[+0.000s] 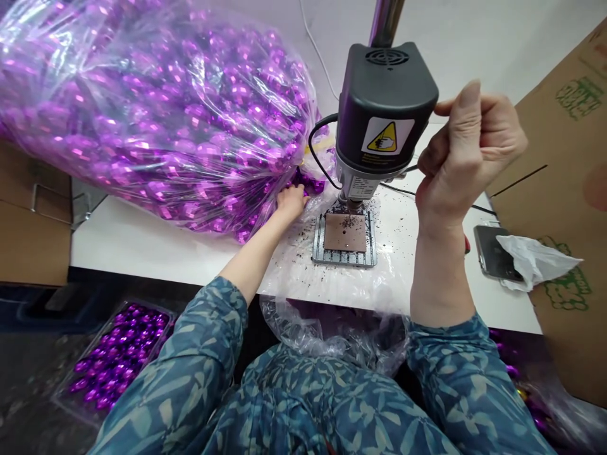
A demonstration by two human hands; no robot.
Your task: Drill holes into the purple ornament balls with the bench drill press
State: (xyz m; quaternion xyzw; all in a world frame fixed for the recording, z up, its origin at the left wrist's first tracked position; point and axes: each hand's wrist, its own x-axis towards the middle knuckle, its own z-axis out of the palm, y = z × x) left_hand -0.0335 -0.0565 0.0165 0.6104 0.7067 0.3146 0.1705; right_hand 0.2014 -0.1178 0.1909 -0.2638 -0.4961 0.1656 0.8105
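My left hand reaches to the gathered mouth of a big clear plastic bag full of shiny purple faceted balls. Its fingers curl down among the balls at the opening, and the fingertips are partly hidden. To the right of the black drill press, my right hand is raised and closed like a fist, thumb on top. Whatever it grips is hidden behind the fingers. Under the drill head, a brown square board with a small hole lies on the slotted metal base, with dark shavings scattered about.
On the white table, a phone lies partly under a crumpled tissue at right. A large cardboard box stands beyond. Below left is a clear tray of purple balls. Clear plastic hangs at the front edge.
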